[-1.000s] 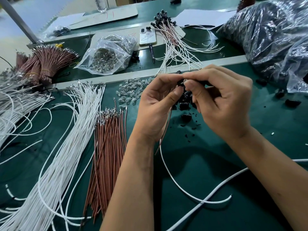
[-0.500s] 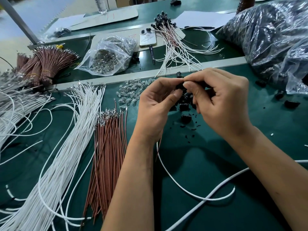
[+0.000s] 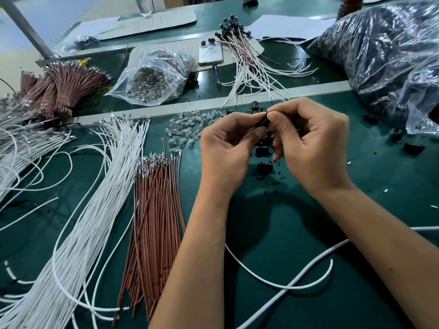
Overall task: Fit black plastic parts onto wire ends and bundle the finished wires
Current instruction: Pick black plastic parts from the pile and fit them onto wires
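My left hand (image 3: 228, 148) and my right hand (image 3: 311, 143) meet above the green mat. Between their fingertips sits a small black plastic part (image 3: 263, 121); my right thumb and forefinger pinch it. My left hand pinches wire ends at the part, and a white wire (image 3: 261, 279) trails down from under that hand across the mat. Loose black parts (image 3: 264, 148) lie under the hands. A sheaf of brown wires (image 3: 154, 210) and a sheaf of white wires (image 3: 95, 210) lie to the left. Finished wires with black ends (image 3: 242, 43) are piled at the back.
A clear bag of small bulbs (image 3: 154, 77) and loose bulbs (image 3: 187, 129) lie behind the hands. A large bag of black parts (image 3: 392, 55) fills the right rear. Tied brown bundles (image 3: 61, 89) sit far left. A phone (image 3: 210, 52) and pen lie by the metal rail (image 3: 166, 110).
Both hands have stayed together at the black part, shifting slightly up; the fingers have adjusted their hold. The trailing white wire's loose end has curled a little to the right.
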Available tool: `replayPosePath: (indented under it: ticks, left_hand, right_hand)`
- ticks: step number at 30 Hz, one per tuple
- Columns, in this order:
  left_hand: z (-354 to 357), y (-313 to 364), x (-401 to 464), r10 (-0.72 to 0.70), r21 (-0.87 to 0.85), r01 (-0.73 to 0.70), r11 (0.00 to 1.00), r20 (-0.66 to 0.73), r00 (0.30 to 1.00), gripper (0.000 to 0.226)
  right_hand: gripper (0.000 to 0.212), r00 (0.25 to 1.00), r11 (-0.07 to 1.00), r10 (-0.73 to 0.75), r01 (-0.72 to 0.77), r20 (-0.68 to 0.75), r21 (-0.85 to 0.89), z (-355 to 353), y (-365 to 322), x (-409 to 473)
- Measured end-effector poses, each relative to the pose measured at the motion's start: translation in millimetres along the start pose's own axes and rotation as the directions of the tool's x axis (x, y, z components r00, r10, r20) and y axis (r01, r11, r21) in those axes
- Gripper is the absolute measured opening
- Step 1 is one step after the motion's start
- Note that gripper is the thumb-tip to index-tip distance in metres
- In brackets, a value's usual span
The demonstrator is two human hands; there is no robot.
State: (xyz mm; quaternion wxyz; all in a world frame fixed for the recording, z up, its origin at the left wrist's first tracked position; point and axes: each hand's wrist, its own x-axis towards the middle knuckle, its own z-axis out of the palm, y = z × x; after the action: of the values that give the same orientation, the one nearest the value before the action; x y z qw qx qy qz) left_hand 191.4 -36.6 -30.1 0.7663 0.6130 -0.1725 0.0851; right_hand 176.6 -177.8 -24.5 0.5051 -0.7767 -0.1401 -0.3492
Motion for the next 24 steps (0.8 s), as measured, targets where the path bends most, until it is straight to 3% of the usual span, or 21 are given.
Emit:
replayPosePath:
  ticks: [5,13,21,24]
  left_hand:
    - [-3,1,0,-0.005,0.024,0.005,1.0,-0.006,1.0,0.025]
    - [-8,-1,0,-0.046,0.061,0.046,0.997,0.005,0.999,0.022]
    - [-10,-1,1,-0.123,0.035,0.122,0.992,0.053,0.991,0.021]
    - [-9,-1,0,-0.128,0.052,0.126,0.991,0.04,0.991,0.017]
  right_hand:
    - [0.013,0.999,1.0,0.015,-0.016,0.042,0.022,-1,0,1]
    - [0.016,0.955,0.974,0.169,-0.2,0.245,0.11,-10,11,10]
    - [0.026,0.873,0.961,0.225,-0.271,0.432,0.047,-22,21,18]
    - [0.036,0.859,0.979,0.189,-0.201,0.475,-0.026,-21,21,19]
